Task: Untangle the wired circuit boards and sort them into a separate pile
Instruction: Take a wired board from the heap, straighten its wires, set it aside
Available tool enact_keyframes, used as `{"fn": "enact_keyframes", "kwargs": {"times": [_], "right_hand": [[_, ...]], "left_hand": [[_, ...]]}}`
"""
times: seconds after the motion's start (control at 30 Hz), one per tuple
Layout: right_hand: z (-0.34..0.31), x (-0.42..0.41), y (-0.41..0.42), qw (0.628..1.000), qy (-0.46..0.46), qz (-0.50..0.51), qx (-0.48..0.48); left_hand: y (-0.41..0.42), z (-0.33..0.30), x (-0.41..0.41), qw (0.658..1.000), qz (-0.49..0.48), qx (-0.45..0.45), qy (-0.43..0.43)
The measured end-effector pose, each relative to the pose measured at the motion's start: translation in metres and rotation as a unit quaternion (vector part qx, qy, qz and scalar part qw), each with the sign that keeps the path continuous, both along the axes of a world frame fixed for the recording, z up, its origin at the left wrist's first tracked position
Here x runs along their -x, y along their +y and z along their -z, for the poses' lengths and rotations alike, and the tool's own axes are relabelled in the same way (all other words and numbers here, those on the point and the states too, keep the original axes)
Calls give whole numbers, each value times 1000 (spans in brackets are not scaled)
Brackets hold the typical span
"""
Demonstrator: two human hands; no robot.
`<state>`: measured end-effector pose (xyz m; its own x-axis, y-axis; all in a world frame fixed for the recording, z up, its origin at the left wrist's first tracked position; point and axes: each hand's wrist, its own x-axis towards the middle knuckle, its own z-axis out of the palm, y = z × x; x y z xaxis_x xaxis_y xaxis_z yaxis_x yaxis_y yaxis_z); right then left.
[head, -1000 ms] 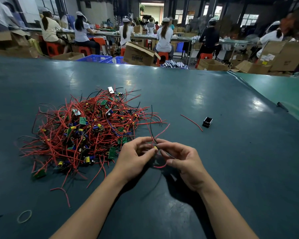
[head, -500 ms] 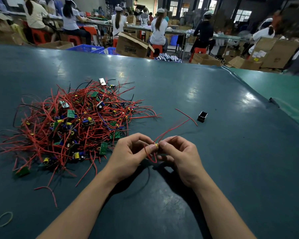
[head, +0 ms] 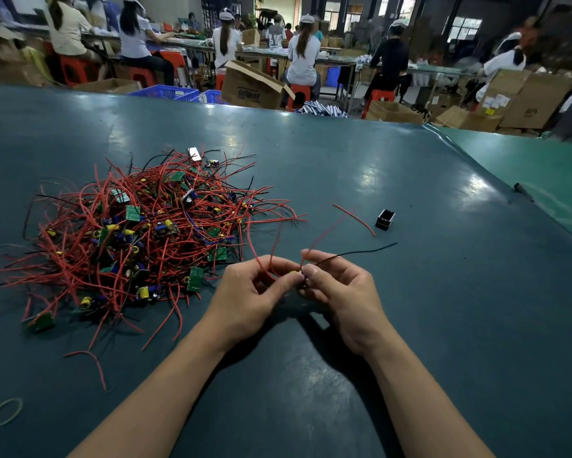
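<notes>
A tangled pile of small green circuit boards with red and black wires lies on the dark teal table at the left. Just right of the pile, my left hand and my right hand meet and pinch one small wired board between their fingertips. The board is mostly hidden by the fingers. Its red wires rise up and away from my hands, and a black wire trails off to the right.
A small black component and a loose red wire lie right of the pile. A rubber band rests near the front left. A lighter green table adjoins at the right. Seated workers and cardboard boxes fill the background.
The held board's wires have pulled free of the pile and now fan upward and rightward. My hands stay together in nearly the same place.
</notes>
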<state>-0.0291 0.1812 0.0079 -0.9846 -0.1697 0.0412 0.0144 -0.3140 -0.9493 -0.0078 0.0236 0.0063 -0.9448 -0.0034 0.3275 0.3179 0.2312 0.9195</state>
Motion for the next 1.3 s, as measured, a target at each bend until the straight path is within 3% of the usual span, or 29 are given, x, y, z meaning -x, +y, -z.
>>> {"fn": "enact_keyframes", "kwargs": {"times": [0.1, 0.17, 0.3, 0.57, 0.8, 0.9, 1.13, 1.3], "right_hand": [[-2, -1, 1, 999, 21, -37, -17], [-3, -1, -2, 999, 23, -8, -25], [-5, 0, -3, 999, -14, 51, 10], [-10, 0, -2, 992, -87, 29, 85], [-9, -4, -6, 991, -102, -27, 83], [-8, -2, -5, 995, -84, -3, 61], [-8, -3, -10, 997, -30, 69, -12], [-10, 1, -3, 990, -55, 127, 28]], "left_hand": [[0, -1, -1, 997, 7, -68, -25], [1, -2, -2, 997, 7, -72, -29], [2, -6, -3, 994, -36, -106, -7], [1, -11, -4, 989, -55, -138, 3], [1, -6, -2, 994, -25, -108, 5], [1, -4, -2, 998, -8, -55, 15], [0, -5, -3, 999, -3, -54, 3], [2, -9, -4, 995, -6, -93, -30]]}}
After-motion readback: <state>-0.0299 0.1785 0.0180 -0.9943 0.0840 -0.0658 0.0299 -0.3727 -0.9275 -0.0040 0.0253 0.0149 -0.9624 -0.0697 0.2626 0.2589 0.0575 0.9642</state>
